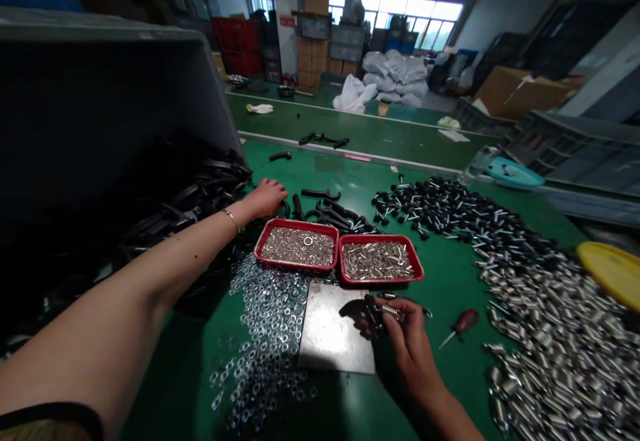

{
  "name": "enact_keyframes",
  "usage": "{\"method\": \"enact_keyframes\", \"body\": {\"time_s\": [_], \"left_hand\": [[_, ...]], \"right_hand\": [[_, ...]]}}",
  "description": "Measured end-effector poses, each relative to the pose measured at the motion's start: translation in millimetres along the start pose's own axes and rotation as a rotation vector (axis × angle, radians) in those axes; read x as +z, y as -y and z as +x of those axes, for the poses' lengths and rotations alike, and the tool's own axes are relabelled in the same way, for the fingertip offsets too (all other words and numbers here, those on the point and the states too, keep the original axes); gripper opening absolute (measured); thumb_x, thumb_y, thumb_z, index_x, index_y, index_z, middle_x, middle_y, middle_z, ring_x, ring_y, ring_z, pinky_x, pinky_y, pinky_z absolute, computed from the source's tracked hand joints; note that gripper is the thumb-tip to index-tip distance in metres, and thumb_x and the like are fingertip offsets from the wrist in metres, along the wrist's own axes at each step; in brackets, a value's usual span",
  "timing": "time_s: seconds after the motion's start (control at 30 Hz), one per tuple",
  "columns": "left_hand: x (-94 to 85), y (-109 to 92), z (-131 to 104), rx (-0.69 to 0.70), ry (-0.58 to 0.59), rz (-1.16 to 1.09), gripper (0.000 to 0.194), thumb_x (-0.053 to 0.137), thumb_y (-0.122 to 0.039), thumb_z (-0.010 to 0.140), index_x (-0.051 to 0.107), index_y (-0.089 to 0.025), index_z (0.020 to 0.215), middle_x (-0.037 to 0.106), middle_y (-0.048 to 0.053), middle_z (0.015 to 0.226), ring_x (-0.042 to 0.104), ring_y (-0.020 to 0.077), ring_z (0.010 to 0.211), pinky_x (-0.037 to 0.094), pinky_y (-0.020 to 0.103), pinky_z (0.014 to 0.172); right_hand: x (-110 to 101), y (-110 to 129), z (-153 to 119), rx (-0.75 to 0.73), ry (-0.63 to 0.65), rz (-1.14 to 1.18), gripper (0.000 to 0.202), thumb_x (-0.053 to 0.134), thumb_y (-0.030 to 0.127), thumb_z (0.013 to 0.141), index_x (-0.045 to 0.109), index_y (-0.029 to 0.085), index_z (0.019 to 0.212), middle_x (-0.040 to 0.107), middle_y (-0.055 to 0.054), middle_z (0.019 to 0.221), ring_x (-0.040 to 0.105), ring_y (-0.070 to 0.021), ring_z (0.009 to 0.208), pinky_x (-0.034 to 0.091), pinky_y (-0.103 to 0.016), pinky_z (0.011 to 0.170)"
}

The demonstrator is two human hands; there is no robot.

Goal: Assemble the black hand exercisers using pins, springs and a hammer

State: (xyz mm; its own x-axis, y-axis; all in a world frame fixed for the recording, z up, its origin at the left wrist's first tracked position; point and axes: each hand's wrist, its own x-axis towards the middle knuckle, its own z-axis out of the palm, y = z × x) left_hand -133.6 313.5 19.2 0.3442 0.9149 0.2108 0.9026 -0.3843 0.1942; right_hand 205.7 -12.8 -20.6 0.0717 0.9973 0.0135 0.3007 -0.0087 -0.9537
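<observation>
My right hand (410,334) is closed around a silver coil spring (391,312), with a small dark part at its front end, above the right side of a flat metal plate (336,344). A dark shape, perhaps shadow, lies on the plate beside the fingers. At the far left, my left hand (270,196) reaches down by black curved handles (330,214), fingers bent and tips hidden; what they grip cannot be made out. Two red trays, one of tiny metal pieces (259,248) and one of small metal pins (420,273), stand between the hands.
A large grey bin (210,61) of black parts lies at left. Loose metal nuts (270,334) spread left of the plate. A red-handled screwdriver (466,321), black-headed bolts (450,208) and a heap of metal cylinders (565,334) lie right. Behind runs a green conveyor (400,138).
</observation>
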Motion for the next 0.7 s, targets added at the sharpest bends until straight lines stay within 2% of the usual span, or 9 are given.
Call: {"method": "enact_keyframes", "body": {"time_s": [0.13,0.2,0.23,0.3,0.37,0.43,0.5,0.57,0.7], "left_hand": [[-47.5,-10.0,-26.9,-0.24,-0.318,-0.033,0.028,0.054,-0.03,0.094,0.051,-0.009,0.113,0.062,0.012,0.106,0.055,0.0233,0.102,0.04,0.04,0.094],[-64.9,-34.9,-56.4,-0.252,-0.409,-0.233,0.035,0.058,-0.038,0.092,0.051,-0.012,0.114,0.063,0.01,0.109,0.058,0.0213,0.099,0.044,0.035,0.087],[-68.8,-53.1,-76.6,-0.224,-0.4,-0.397,0.035,0.062,-0.041,0.088,0.054,-0.014,0.11,0.065,0.008,0.106,0.059,0.02,0.095,0.046,0.032,0.083],[-65.7,-97.8,-125.8,-0.155,-0.16,-0.726,0.033,0.064,-0.046,0.085,0.059,-0.016,0.098,0.068,0.006,0.095,0.062,0.0179,0.084,0.048,0.03,0.074],[-50.7,-145.7,-179.3,-0.177,0.066,-0.983,0.036,0.062,-0.051,0.085,0.058,-0.017,0.097,0.069,0.005,0.086,0.064,0.0155,0.07,0.048,0.028,0.064],[-31.0,-187.3,-226.4,-0.248,0.227,-1.179,0.04,0.051,-0.057,0.09,0.051,-0.019,0.1,0.067,0.001,0.068,0.06,0.0141,0.051,0.045,0.026,0.051],[-14.0,-216.8,-259.6,-0.301,0.253,-1.275,0.04,0.046,-0.06,0.092,0.048,-0.02,0.097,0.064,-0.002,0.06,0.058,0.0136,0.046,0.043,0.024,0.047],[-3.9,-233.9,-277.5,-0.345,0.232,-1.298,0.041,0.044,-0.062,0.092,0.047,-0.021,0.092,0.061,-0.004,0.055,0.058,0.013,0.045,0.042,0.022,0.046],[-0.6,-245.3,-285.1,-0.38,0.217,-1.285,0.043,0.041,-0.063,0.093,0.049,-0.02,0.09,0.059,-0.004,0.054,0.055,0.0114,0.043,0.039,0.02,0.044]], "right_hand": [[12.1,17.2,-2.0,0.109,-0.072,0.327,0.035,0.059,0.047,0.092,0.043,0.024,0.113,0.069,-0.009,0.109,0.071,-0.0196,0.081,0.057,-0.036,0.076],[13.9,24.2,-4.2,0.191,-0.064,0.463,0.038,0.067,0.047,0.086,0.051,0.022,0.11,0.069,-0.007,0.101,0.069,-0.0192,0.083,0.057,-0.032,0.074],[14.0,27.3,-6.3,0.249,-0.013,0.534,0.037,0.069,0.047,0.084,0.056,0.021,0.106,0.069,-0.006,0.099,0.068,-0.0192,0.084,0.056,-0.031,0.074],[13.3,33.9,-13.0,0.373,0.173,0.632,0.035,0.069,0.048,0.083,0.062,0.018,0.099,0.068,-0.007,0.097,0.067,-0.0193,0.084,0.055,-0.03,0.073],[12.9,42.5,-22.2,0.409,0.32,0.586,0.034,0.066,0.05,0.085,0.063,0.017,0.092,0.067,-0.006,0.089,0.065,-0.0185,0.077,0.053,-0.03,0.069],[13.2,52.8,-31.8,0.273,0.26,0.352,0.034,0.062,0.052,0.086,0.059,0.019,0.084,0.065,-0.003,0.079,0.061,-0.0168,0.069,0.049,-0.028,0.063],[14.1,61.7,-39.4,0.05,0.096,0.024,0.033,0.058,0.053,0.088,0.056,0.021,0.081,0.062,-0.001,0.075,0.057,-0.0169,0.066,0.045,-0.027,0.061],[15.4,66.6,-44.2,-0.125,-0.002,-0.238,0.028,0.053,0.05,0.091,0.055,0.022,0.085,0.063,-0.002,0.076,0.058,-0.0188,0.068,0.042,-0.028,0.062],[18.9,64.2,-48.1,-0.237,0.023,-0.44,0.025,0.042,0.045,0.097,0.053,0.023,0.09,0.065,-0.004,0.078,0.061,-0.0208,0.068,0.041,-0.028,0.062]]}}
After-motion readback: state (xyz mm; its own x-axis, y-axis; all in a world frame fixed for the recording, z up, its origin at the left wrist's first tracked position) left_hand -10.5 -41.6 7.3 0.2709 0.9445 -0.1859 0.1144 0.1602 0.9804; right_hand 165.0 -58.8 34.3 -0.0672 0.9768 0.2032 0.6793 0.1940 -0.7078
